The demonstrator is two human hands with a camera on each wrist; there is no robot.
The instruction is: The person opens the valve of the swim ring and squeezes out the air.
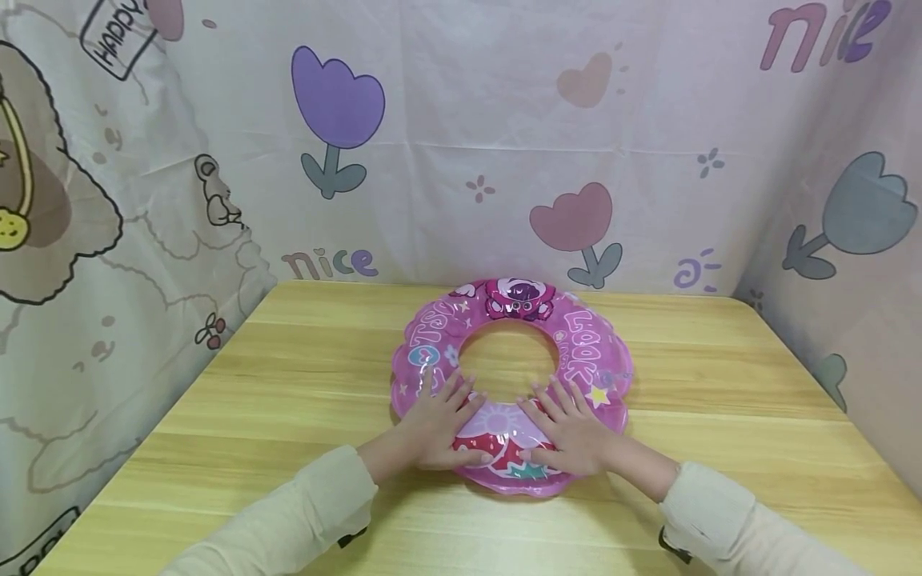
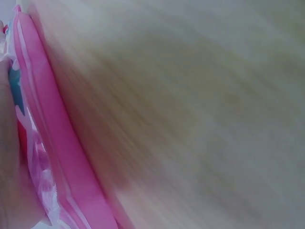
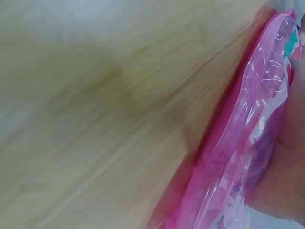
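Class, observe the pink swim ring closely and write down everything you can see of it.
The pink swim ring has a scalloped outer edge and round central hole. It looks like glossy, partly see-through plastic, and seems inflated. Prints include a bear-like figure at the far side, "LOOK" and a yellow star on the right, and strawberry-like shapes nearest the person. It lies flat on the wooden table; the left hand and right hand rest on its near part.
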